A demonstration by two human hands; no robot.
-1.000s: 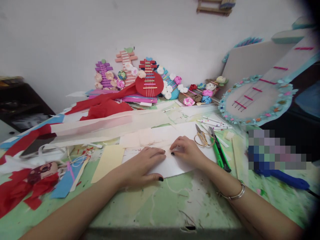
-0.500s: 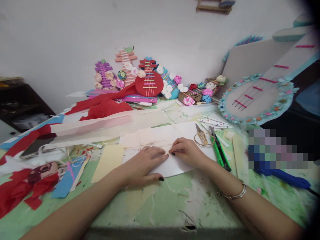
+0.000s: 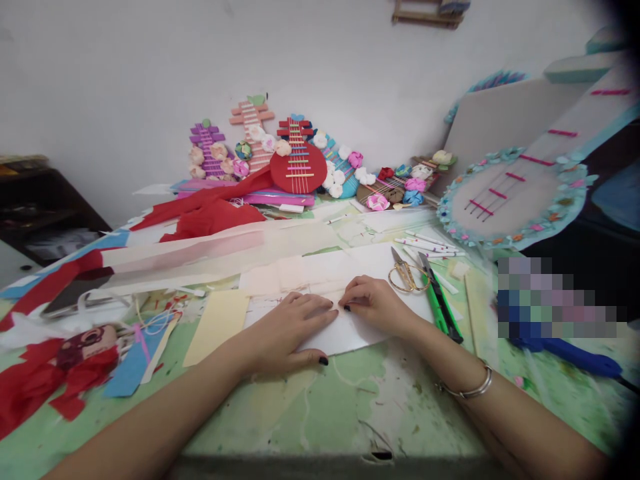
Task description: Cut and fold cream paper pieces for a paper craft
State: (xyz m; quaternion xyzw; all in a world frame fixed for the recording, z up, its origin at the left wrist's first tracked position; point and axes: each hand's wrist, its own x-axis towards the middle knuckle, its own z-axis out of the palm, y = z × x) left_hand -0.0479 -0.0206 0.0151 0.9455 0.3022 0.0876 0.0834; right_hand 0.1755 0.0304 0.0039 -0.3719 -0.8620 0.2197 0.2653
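Note:
My left hand (image 3: 287, 330) lies flat, fingers stretched out, on a white sheet of paper (image 3: 345, 333) near the table's front. My right hand (image 3: 373, 303) rests beside it on the same sheet, fingers curled down with the tips pressing the paper where it meets a pale cream crepe strip (image 3: 300, 273). The fingertips of both hands almost touch. A metal bangle (image 3: 467, 390) sits on my right wrist.
Gold-handled scissors (image 3: 406, 273) and a green utility knife (image 3: 440, 300) lie just right of my right hand, with white pens (image 3: 425, 245) behind. Red crepe paper (image 3: 210, 213), small paper guitars (image 3: 297, 160), paper flowers and a large teal-rimmed guitar model (image 3: 515, 197) crowd the back. A blue glue gun (image 3: 575, 357) lies at right.
My right hand slid slightly left toward my left hand, closing the gap between the fingertips. Otherwise both hands stay on the paper.

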